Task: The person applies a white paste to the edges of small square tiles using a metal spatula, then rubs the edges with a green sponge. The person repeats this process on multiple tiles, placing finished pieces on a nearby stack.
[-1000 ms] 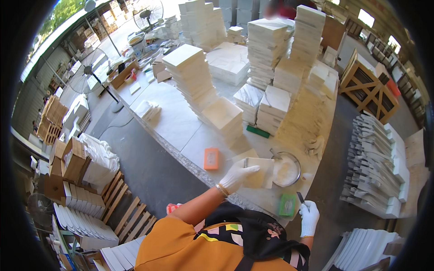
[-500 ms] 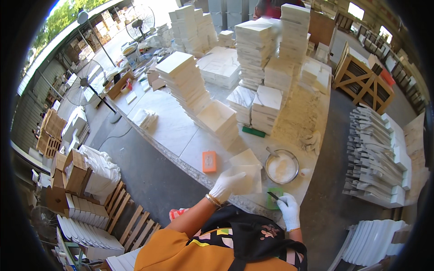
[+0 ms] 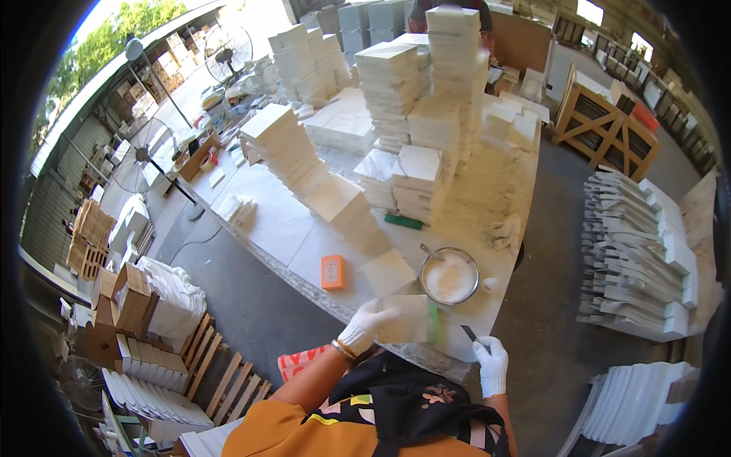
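My left hand (image 3: 362, 326), in a white glove, grips a square pale stone tile (image 3: 405, 318) by its left side, above the table's near edge. A green pad (image 3: 433, 323) shows partly beyond the tile's right edge; the rest is hidden. My right hand (image 3: 492, 364), gloved too, is closed on a small dark flat-bladed scraper (image 3: 467, 332), just right of the tile and apart from it. Another pale tile (image 3: 389, 273) lies behind the held one. To its right stands a metal bowl (image 3: 477, 276) of whitish material, with a handled utensil (image 3: 431, 252) leaning in it.
An orange box (image 3: 333, 272) sits on the stone-topped table (image 3: 293, 244). Tall stacks of tiles (image 3: 285, 145) rise behind, near a green block (image 3: 403, 222). A crumpled cloth or glove (image 3: 504, 231) lies at the right. Pallets (image 3: 221, 369) and stacked slabs (image 3: 628, 255) flank the table.
My left hand has brought the tile nearer to me, off the other tile and partly over the green pad. My right hand with the scraper has moved right, away from the pad. The view has shifted.
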